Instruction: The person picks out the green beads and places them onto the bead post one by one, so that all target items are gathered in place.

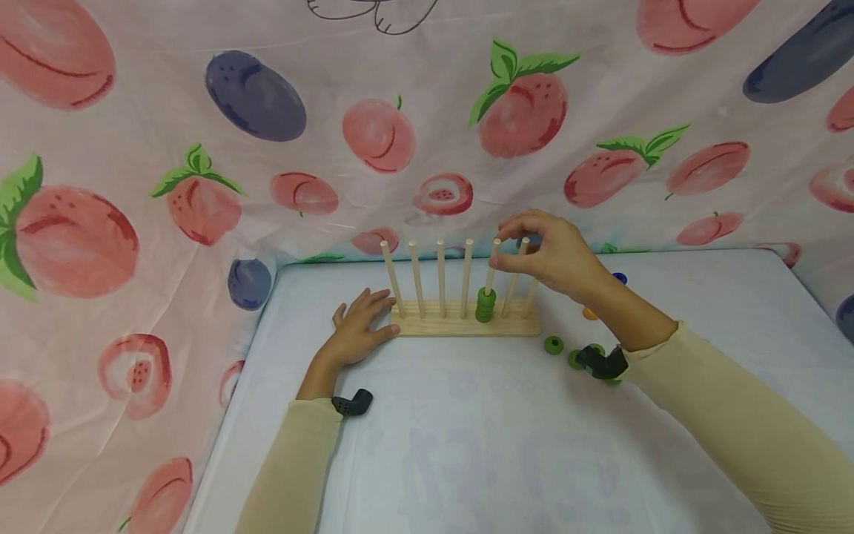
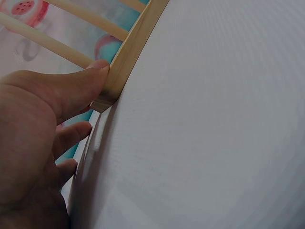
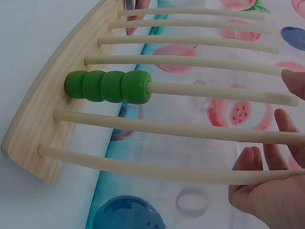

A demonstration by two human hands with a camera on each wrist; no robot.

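A wooden peg rack stands on the table with several upright pegs in a row. Several green beads are stacked at the foot of one peg, the third from the right end; the other pegs are bare. At the top of that beaded peg is my right hand, thumb and fingers spread around the tip with no bead between them. My left hand holds the rack's left end, thumb against the front edge and forefinger behind it, the other fingers spread on the table side.
Loose green beads lie to the right of the rack, some partly hidden under my right wrist. Farther back are an orange bead and a blue bead. A fruit-printed cloth hangs behind the white table.
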